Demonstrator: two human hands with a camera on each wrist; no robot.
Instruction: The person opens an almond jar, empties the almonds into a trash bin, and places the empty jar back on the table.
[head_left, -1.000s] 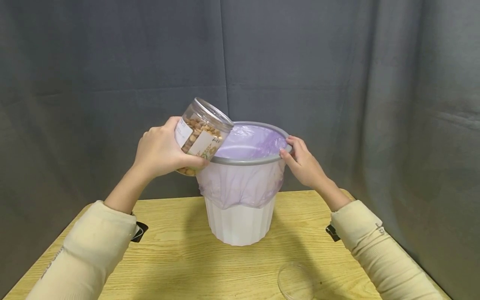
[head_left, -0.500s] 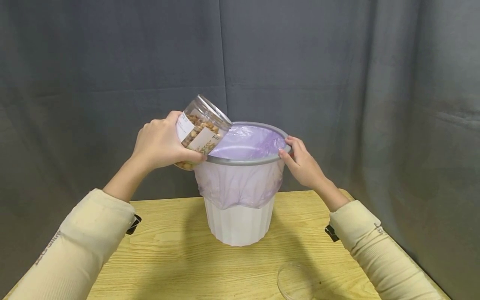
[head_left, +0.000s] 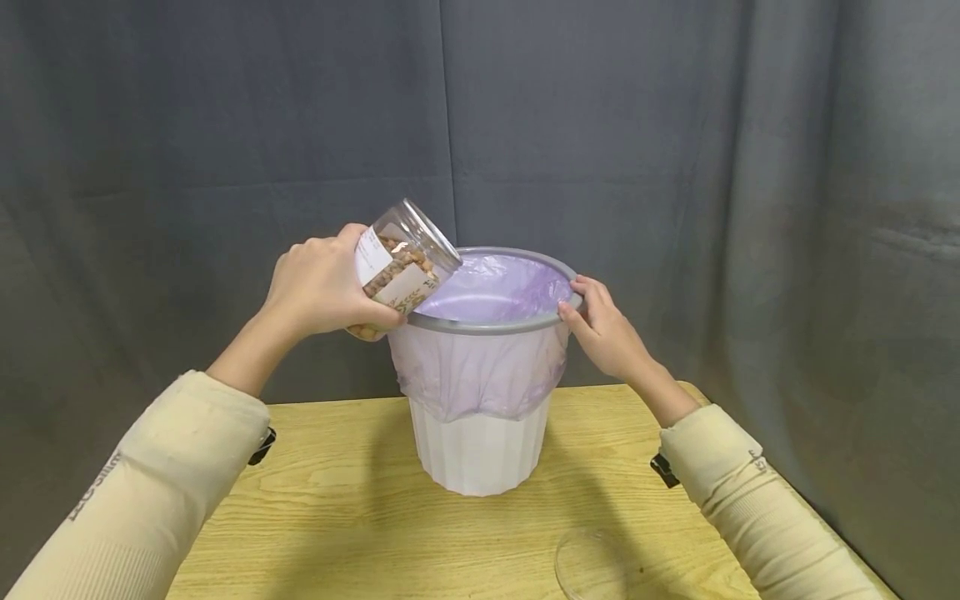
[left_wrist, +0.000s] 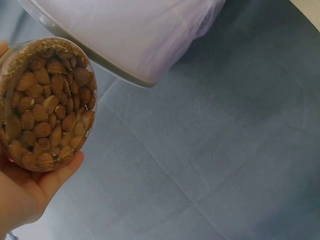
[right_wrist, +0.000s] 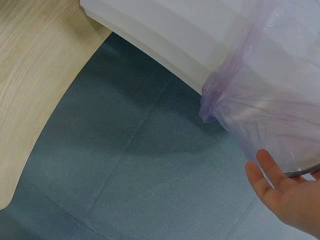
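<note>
Two hands work around one white bin (head_left: 480, 450) that stands in the middle of the frame on the wooden table (head_left: 337, 517). With our left hand (head_left: 318, 287) we grip a clear jar of almonds (head_left: 401, 262), fingers and thumb curled round its body, left of centre. The jar is tilted so that its open mouth leans over the grey rim (head_left: 495, 323) of the bin; we judge this tilt brings the nuts toward the purple bag (head_left: 487, 367) that lines the bin. In the left wrist view the almonds (left_wrist: 47, 107) press against the bottom of the jar. Our right hand (head_left: 603, 325) holds the rim at the right side, fingers curled on its edge, probably to keep the bin steady. At the lower edge lies a clear lid (head_left: 592, 562), apart from the bin.
</note>
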